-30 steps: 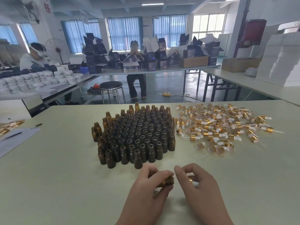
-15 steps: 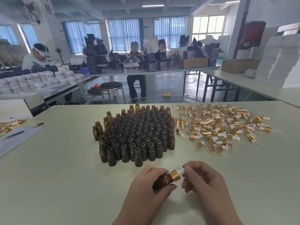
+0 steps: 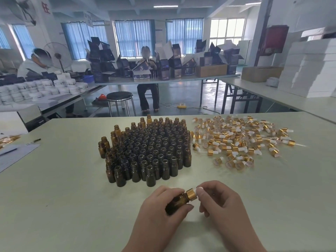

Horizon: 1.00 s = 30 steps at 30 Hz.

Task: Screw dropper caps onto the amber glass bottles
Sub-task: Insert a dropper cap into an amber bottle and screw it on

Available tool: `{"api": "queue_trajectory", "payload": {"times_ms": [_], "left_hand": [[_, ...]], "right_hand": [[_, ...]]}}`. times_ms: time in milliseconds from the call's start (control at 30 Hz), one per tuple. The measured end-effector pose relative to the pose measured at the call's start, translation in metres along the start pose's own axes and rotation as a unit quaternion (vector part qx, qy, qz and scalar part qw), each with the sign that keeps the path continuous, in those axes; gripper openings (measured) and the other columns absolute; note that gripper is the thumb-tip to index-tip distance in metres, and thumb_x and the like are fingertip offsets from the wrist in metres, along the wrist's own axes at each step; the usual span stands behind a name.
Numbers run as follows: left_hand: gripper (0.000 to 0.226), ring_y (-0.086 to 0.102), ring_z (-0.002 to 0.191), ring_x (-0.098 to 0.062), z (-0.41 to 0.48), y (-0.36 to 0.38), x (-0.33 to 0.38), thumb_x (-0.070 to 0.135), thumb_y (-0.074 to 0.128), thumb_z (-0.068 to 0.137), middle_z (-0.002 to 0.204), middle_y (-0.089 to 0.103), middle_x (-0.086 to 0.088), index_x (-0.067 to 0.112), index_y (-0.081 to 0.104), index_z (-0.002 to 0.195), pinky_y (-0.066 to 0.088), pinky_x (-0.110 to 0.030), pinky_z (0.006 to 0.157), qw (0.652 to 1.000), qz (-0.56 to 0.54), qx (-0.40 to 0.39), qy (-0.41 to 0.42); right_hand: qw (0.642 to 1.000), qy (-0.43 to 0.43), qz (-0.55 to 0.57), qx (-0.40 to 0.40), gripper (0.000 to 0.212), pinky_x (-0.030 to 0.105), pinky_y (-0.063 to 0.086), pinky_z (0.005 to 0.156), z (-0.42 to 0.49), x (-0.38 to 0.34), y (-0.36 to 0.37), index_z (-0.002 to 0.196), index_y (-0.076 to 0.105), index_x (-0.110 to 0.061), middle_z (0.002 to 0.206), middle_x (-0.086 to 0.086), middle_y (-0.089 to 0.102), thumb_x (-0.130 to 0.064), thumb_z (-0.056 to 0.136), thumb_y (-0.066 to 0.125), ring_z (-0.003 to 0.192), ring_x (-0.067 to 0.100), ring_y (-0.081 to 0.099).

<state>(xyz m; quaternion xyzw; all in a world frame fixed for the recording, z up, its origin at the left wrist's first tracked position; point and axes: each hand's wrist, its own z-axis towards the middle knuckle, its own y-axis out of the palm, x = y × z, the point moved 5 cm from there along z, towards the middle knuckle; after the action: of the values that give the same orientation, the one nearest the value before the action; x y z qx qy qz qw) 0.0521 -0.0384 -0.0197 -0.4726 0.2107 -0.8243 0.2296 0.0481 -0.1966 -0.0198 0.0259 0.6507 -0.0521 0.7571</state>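
At six o'clock on the table (image 3: pixel 63 206), the left hand (image 3: pixel 160 212) grips a bottle (image 3: pixel 177 203) tilted toward two o'clock. The right hand (image 3: pixel 222 202) pinches its cap (image 3: pixel 190 194), seemingly seated on the neck.

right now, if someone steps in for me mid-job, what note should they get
Left hand grips one amber bottle, tilted, neck pointing rightward.
Right hand pinches the white bulb of the dropper cap; its gold collar sits on the bottle's neck, tightness cannot be told.
Uncapped bottles stand clustered beyond the hands; loose caps lie in a pile to their right.
Done: one cap on, at most. Left: finish this one, then the whole cluster.
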Motion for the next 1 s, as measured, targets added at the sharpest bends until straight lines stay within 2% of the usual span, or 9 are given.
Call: {"api": "queue_trajectory", "payload": {"times_ms": [233,433,633,700,833,933,1000], "left_hand": [[0.027,0.055,0.089,0.000,-0.0014,-0.0014,0.0019,0.032,0.080,0.072,0.087,0.060,0.018,0.034,0.070,0.097,0.037,-0.007,0.072,1.000,0.006,-0.003,-0.002],[0.027,0.054,0.090,0.000,-0.0020,-0.0002,0.0025,0.033,0.079,0.073,0.088,0.058,0.019,0.036,0.069,0.098,0.038,-0.007,0.073,0.999,0.010,-0.032,0.006],[0.026,0.055,0.088,0.000,-0.0016,-0.0004,0.0025,0.031,0.080,0.072,0.087,0.059,0.018,0.034,0.070,0.096,0.038,-0.007,0.072,1.000,0.005,-0.029,0.006],[0.026,0.055,0.088,-0.001,-0.0015,-0.0009,0.0017,0.031,0.080,0.072,0.088,0.060,0.018,0.033,0.071,0.096,0.038,-0.007,0.073,1.000,0.007,-0.022,0.005],[0.026,0.055,0.090,-0.001,-0.0012,-0.0008,0.0021,0.033,0.079,0.073,0.088,0.060,0.019,0.034,0.070,0.097,0.039,-0.008,0.074,1.000,0.008,-0.025,0.004],[0.025,0.055,0.088,-0.002,-0.0011,-0.0012,0.0019,0.033,0.079,0.072,0.087,0.060,0.018,0.036,0.069,0.095,0.040,-0.010,0.073,1.000,0.001,-0.024,-0.001],[0.025,0.056,0.088,-0.002,-0.0015,-0.0015,0.0022,0.033,0.079,0.072,0.087,0.060,0.019,0.036,0.069,0.095,0.039,-0.010,0.073,1.000,-0.002,-0.025,-0.003]], "right_hand": [[0.999,0.003,-0.046,0.007,0.013,0.016,0.043,0.050,0.0001,0.0025,0.0008,0.075,0.067,-0.012,0.051,0.001,0.060,-0.020,0.084,0.069,0.046,0.004,0.053],[0.996,-0.001,-0.087,0.016,0.032,0.013,0.036,0.046,0.0013,0.0066,0.0018,0.064,0.059,-0.010,0.049,0.005,0.054,-0.032,0.086,0.065,0.043,0.006,0.047],[0.996,0.014,-0.086,0.028,0.046,0.011,0.037,0.046,0.0046,0.0076,0.0033,0.055,0.053,-0.010,0.046,0.000,0.052,-0.043,0.086,0.059,0.041,0.005,0.047],[0.998,0.017,-0.054,0.033,0.040,0.012,0.038,0.046,0.0047,0.0078,0.0018,0.060,0.054,-0.010,0.048,0.000,0.054,-0.038,0.088,0.060,0.043,0.007,0.049],[1.000,0.010,-0.007,0.000,0.012,0.017,0.041,0.047,0.0043,0.0060,0.0031,0.075,0.064,-0.012,0.055,0.001,0.058,-0.013,0.088,0.063,0.047,0.012,0.051],[1.000,0.002,-0.019,-0.022,0.016,0.018,0.042,0.047,0.0039,0.0069,0.0042,0.072,0.065,-0.012,0.054,0.001,0.057,-0.007,0.087,0.063,0.047,0.012,0.050],[0.999,0.006,-0.033,-0.012,0.022,0.017,0.039,0.047,0.0035,0.0086,0.0027,0.065,0.062,-0.013,0.052,0.001,0.053,-0.016,0.087,0.066,0.046,0.011,0.047]]}}
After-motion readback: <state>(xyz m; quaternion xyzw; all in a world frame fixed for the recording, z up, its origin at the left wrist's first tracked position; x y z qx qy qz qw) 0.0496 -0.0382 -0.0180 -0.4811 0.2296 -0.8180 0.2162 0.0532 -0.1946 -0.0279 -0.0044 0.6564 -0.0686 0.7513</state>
